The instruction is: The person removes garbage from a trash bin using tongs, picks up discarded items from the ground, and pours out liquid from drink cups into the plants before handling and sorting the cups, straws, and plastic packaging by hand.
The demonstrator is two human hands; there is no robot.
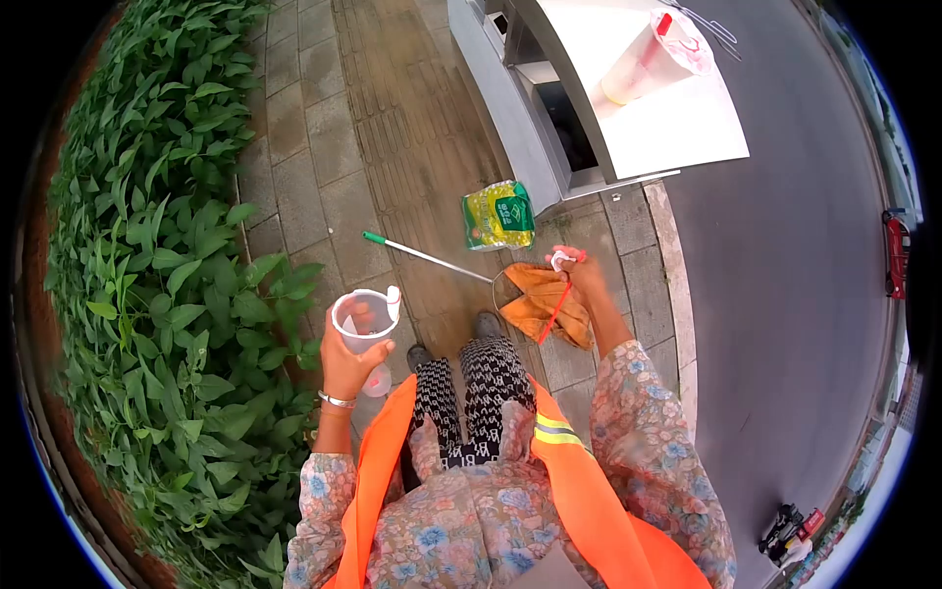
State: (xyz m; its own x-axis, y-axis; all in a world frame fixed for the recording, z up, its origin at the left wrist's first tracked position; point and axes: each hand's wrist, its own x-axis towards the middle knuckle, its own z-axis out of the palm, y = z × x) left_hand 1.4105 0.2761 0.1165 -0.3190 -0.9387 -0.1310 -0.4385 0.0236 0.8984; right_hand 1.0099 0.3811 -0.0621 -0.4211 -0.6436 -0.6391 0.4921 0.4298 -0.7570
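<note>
My left hand (355, 361) is wrapped round a clear plastic cup (365, 339), whose open mouth faces up. A small white piece (393, 302) sits at the cup's rim. To the right, my right hand (587, 285) is closed on a red straw (555, 312) that slants down from it. Crumpled white and red material (564, 258) shows at the fingers of the same hand. Below that hand, an orange cloth bag (535, 294) on a metal ring lies on the paving, joined to a pole (432, 257) with a green end.
A green and yellow package (498, 216) lies beside a white litter bin (574, 188). On the bin's top are another cup (643, 67) with a red straw and metal tongs (714, 27). Leafy shrubs (177, 245) line the left; a road (775, 255) runs right beyond the kerb (675, 285).
</note>
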